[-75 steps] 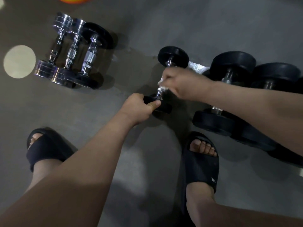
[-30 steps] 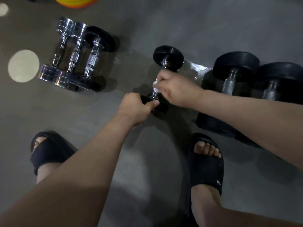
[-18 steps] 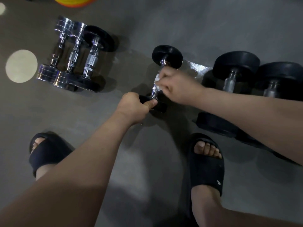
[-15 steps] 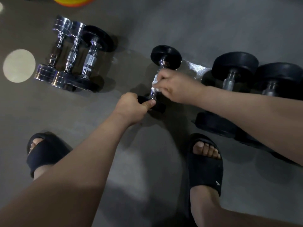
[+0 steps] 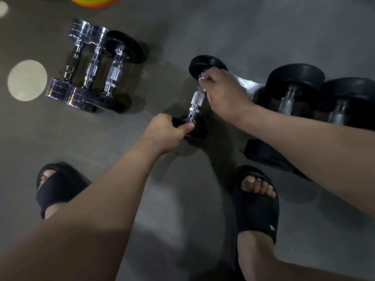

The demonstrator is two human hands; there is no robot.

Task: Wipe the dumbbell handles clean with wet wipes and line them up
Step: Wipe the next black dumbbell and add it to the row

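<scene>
Head view: a small dumbbell [image 5: 195,103] lies mid-scene on the grey floor [image 5: 203,27]. The left hand [image 5: 165,133] grips its near black end. The right hand [image 5: 224,94] is curled round the far part of its handle, pinching a white wipe [image 5: 201,78]. Three dumbbells [image 5: 95,66] sit side by side far left, and larger black dumbbells [image 5: 294,86] lie to the right.

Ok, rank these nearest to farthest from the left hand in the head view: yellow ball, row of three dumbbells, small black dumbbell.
1. Small black dumbbell, gripped by the left hand.
2. Row of three dumbbells, upper left.
3. Yellow ball, top edge.
</scene>
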